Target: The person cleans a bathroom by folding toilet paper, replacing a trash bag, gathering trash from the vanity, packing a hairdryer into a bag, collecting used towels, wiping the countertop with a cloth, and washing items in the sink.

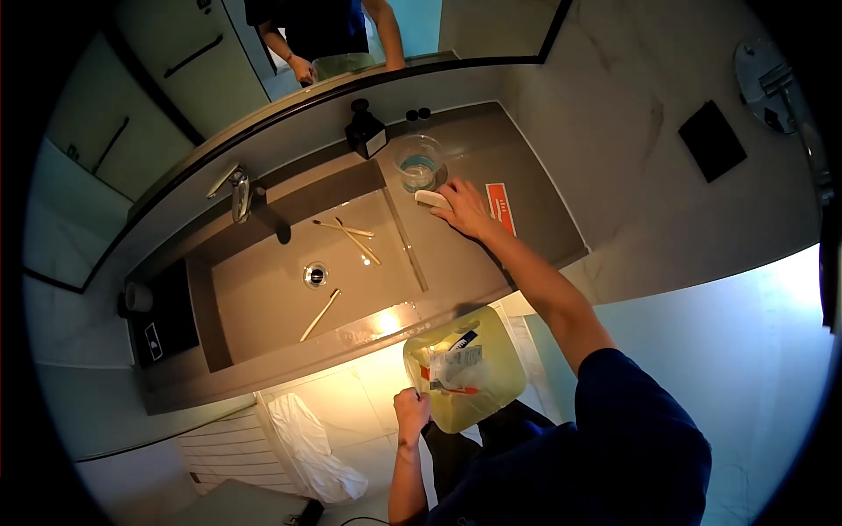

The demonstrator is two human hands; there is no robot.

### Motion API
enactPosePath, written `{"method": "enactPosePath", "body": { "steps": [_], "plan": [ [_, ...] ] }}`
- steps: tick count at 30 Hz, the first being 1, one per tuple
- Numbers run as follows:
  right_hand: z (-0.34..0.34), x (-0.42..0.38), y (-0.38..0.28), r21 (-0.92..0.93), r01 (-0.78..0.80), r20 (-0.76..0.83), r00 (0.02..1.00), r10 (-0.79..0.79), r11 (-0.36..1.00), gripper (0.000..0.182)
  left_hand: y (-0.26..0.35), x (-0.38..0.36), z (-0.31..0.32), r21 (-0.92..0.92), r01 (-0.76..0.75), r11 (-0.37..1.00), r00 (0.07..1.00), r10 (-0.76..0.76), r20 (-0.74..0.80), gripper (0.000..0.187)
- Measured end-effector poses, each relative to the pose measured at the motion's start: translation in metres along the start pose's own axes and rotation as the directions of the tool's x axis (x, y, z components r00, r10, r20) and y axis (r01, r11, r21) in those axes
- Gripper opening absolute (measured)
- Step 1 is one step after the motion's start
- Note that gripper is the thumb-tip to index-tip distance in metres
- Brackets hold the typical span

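Observation:
My right hand [465, 209] reaches over the counter right of the sink, its fingers closed on a pale comb [430, 200]. Just beyond the comb stands a clear plastic cup [417, 158] with something bluish in it. A red and white packet [498, 203] lies beside my right wrist. My left hand [411, 410] is closed around the rim of a yellowish waste bin [504, 377], held below the counter's front edge. Inside the bin are wrappers [456, 366] and a white and blue item [464, 340].
Several toothbrushes [321, 314] lie in the sink [254, 298], near its drain. A tap [240, 193] stands at the back. A dark bottle [366, 131] is by the mirror, and a black tray [167, 320] at the left end. White cloth [307, 447] lies on the floor.

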State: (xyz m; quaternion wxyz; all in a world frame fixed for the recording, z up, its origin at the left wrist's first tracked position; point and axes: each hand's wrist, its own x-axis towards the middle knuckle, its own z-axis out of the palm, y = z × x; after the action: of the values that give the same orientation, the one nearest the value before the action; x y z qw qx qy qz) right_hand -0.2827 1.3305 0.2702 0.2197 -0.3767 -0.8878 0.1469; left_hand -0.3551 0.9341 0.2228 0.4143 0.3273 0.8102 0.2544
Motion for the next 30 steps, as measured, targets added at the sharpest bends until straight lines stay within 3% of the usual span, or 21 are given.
{"method": "enactPosePath", "body": {
  "steps": [2, 5, 9, 11, 13, 14, 17, 18, 19, 21, 24, 27, 28, 30],
  "plan": [
    [0.0, 0.0, -0.001, 0.004, -0.048, -0.019, 0.999, 0.048, 0.999, 0.039, 0.015, -0.003, -0.007, -0.044, 0.027, 0.999, 0.999, -0.026, 0.025, 0.023],
    [-0.005, -0.025, -0.01, 0.007, -0.194, 0.133, 0.972, 0.192, 0.981, 0.042, 0.009, -0.002, -0.003, -0.082, 0.036, 0.996, 0.998, -0.032, 0.046, 0.023],
    [-0.019, -0.114, -0.045, 0.075, -0.048, 0.359, 0.933, 0.018, 0.996, 0.044, -0.028, 0.013, 0.019, -0.026, 0.003, 1.0, 1.0, -0.002, 0.004, 0.023],
    [-0.042, -0.146, -0.074, 0.069, 0.013, 0.511, 0.859, -0.046, 0.998, 0.046, -0.035, 0.015, 0.024, -0.014, 0.006, 1.0, 1.0, -0.006, 0.004, 0.023],
    [-0.071, -0.155, -0.09, 0.212, 0.009, 0.513, 0.85, -0.119, 0.977, 0.047, -0.016, 0.01, 0.012, -0.032, 0.068, 0.997, 0.997, -0.067, 0.05, 0.023],
    [-0.078, -0.159, -0.093, 0.285, 0.003, 0.511, 0.845, -0.154, 0.959, 0.047, -0.029, 0.014, 0.02, 0.025, -0.022, 0.999, 1.0, 0.022, 0.002, 0.023],
    [-0.067, -0.148, -0.066, -0.102, -0.123, 0.264, 0.953, 0.146, 0.987, 0.052, -0.039, 0.018, 0.028, 0.031, -0.043, 0.999, 0.999, 0.043, -0.006, 0.023],
    [-0.06, -0.135, -0.045, -0.076, -0.315, 0.09, 0.943, 0.321, 0.946, 0.055, -0.029, 0.015, 0.022, 0.02, -0.02, 1.0, 1.0, 0.019, 0.015, 0.024],
    [-0.058, -0.12, -0.025, -0.019, -0.493, -0.074, 0.869, 0.49, 0.87, 0.058, -0.002, 0.005, 0.007, -0.046, 0.092, 0.995, 0.99, -0.087, 0.108, 0.023],
    [-0.066, -0.098, -0.006, -0.095, -0.687, -0.037, 0.725, 0.687, 0.72, 0.063, -0.019, 0.01, 0.019, 0.04, -0.024, 0.999, 1.0, 0.025, -0.004, 0.023],
    [-0.058, -0.097, 0.007, -0.092, -0.67, 0.058, 0.735, 0.676, 0.736, 0.055, -0.017, 0.01, 0.018, 0.07, -0.063, 0.996, 0.998, 0.065, -0.026, 0.022],
    [-0.056, -0.113, 0.01, -0.083, -0.518, 0.17, 0.834, 0.524, 0.851, 0.046, -0.039, 0.019, 0.033, 0.011, -0.054, 0.998, 0.998, 0.055, -0.02, 0.023],
    [-0.055, -0.118, 0.01, -0.073, -0.462, 0.143, 0.873, 0.467, 0.884, 0.043, -0.002, 0.007, 0.013, -0.048, 0.086, 0.995, 0.994, -0.082, 0.07, 0.023],
    [-0.052, -0.131, 0.008, -0.05, -0.338, 0.087, 0.936, 0.342, 0.94, 0.038, 0.011, 0.004, 0.012, -0.077, 0.125, 0.989, 0.988, -0.117, 0.102, 0.023]
  ]
}}
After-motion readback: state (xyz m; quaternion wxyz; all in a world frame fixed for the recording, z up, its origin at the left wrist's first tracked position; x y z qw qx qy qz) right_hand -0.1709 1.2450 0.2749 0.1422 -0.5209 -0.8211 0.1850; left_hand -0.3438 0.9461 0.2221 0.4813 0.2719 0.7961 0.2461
